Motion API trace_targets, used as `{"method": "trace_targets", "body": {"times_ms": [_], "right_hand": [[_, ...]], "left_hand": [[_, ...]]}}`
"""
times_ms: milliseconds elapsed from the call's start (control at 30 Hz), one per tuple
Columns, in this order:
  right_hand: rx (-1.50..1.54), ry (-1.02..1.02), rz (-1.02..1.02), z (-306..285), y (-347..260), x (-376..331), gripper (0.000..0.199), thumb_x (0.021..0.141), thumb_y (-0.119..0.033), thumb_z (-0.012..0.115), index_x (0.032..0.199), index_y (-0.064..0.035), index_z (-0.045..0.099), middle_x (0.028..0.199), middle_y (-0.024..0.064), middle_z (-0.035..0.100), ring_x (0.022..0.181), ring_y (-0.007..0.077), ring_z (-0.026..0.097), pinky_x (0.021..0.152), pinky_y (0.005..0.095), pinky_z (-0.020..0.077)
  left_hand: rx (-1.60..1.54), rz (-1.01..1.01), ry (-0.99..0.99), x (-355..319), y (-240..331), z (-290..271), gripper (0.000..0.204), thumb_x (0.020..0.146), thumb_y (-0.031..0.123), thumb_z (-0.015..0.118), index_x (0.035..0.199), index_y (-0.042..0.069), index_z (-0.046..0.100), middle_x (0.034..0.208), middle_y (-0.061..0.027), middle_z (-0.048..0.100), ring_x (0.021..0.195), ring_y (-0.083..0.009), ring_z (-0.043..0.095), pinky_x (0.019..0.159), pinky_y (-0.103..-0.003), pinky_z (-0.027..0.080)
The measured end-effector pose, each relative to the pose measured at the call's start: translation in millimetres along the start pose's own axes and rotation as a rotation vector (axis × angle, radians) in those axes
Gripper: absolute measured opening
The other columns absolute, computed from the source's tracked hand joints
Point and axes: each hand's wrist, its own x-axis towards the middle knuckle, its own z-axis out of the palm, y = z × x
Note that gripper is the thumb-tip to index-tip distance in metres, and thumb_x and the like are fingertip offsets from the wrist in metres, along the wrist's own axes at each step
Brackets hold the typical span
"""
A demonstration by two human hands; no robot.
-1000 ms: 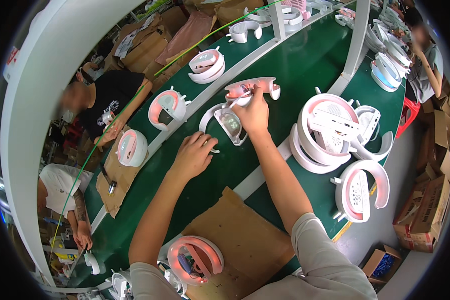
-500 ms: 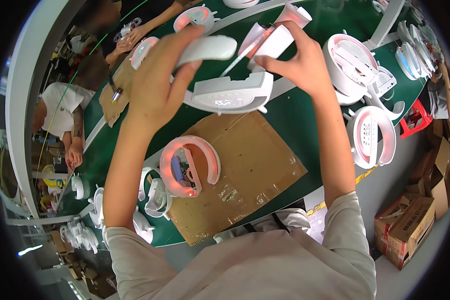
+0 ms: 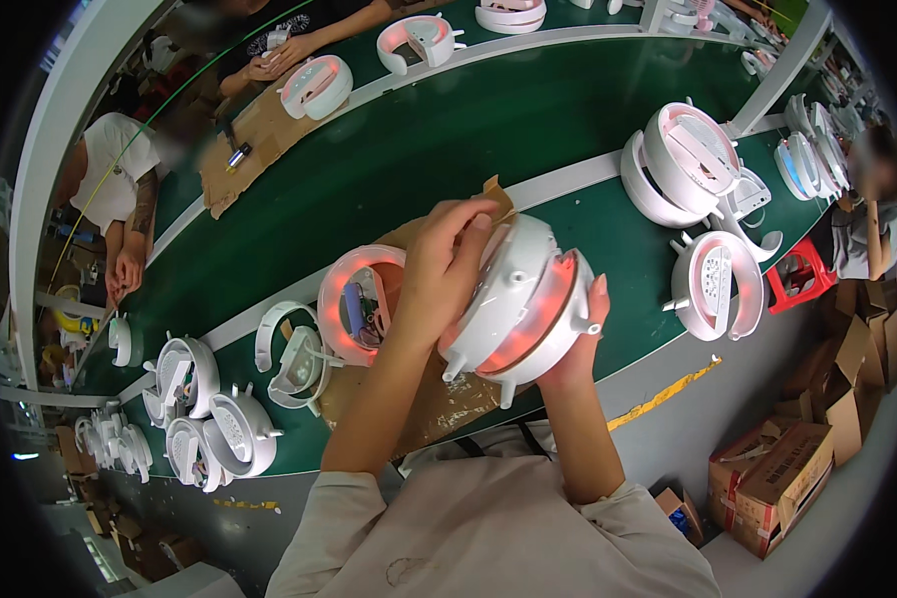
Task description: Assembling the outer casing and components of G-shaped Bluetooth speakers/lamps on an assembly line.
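A round white ring lamp is held tilted in the air over the bench, its inner band glowing red and small white feet sticking out from its shell. My left hand presses against the lamp's upper left side, fingers curled over the edge. On its right side, my right hand grips the lamp from below and behind; part of that hand is hidden by the shell. Just left of my left wrist lies an opened ring lamp, lit red, with a circuit board and a purple part inside. Beneath both is a brown cardboard sheet.
More white lamps stand stacked at the right, and another group sits at the near left. Lit lamps stand beyond the white rail, where co-workers' hands show. Cardboard boxes and a red stool are at the right.
My hands have come down and nearer to me, from holding separate white pieces apart to holding one round lamp between them. The view has shifted somewhat.
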Motion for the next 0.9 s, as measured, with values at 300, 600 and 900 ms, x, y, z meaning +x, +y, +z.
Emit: {"method": "trace_targets", "body": {"times_ms": [300,600,900], "right_hand": [[-0.352,-0.202,-0.02,-6.9,-6.6,-17.5,0.093,0.06,-0.039,0.074,0.134,-0.0035,0.032,0.117,0.0121,0.05,0.109,0.0245,0.052,0.092,0.0362,0.0435],[-0.298,-0.307,0.017,-33.0,-26.4,-15.2,0.08,0.057,-0.038,0.072,0.119,0.0045,0.044,0.104,0.0169,0.058,0.09,0.0246,0.062,0.078,0.0332,0.0516],[0.28,-0.643,0.161,-63.9,-29.8,-7.7,0.071,0.067,-0.042,0.07,0.121,-0.005,0.045,0.118,0.0227,0.051,0.11,0.0392,0.051,0.092,0.0486,0.046]], "left_hand": [[-0.715,-0.052,0.12,-75.0,-11.7,7.7,0.087,0.085,0.06,0.051,0.14,-0.002,0.026,0.128,-0.0178,0.047,0.115,-0.0265,0.049,0.095,-0.036,0.039],[-0.525,0.114,-0.03,-79.1,26.7,-9.0,0.111,0.058,0.034,0.086,0.141,-0.005,0.023,0.13,-0.0182,0.044,0.122,-0.0303,0.044,0.1,-0.039,0.036],[-0.527,0.207,0.357,-74.9,66.5,-19.3,0.109,0.058,0.038,0.085,0.138,-0.007,0.026,0.122,-0.0165,0.048,0.103,-0.0244,0.055,0.085,-0.033,0.045]]}}
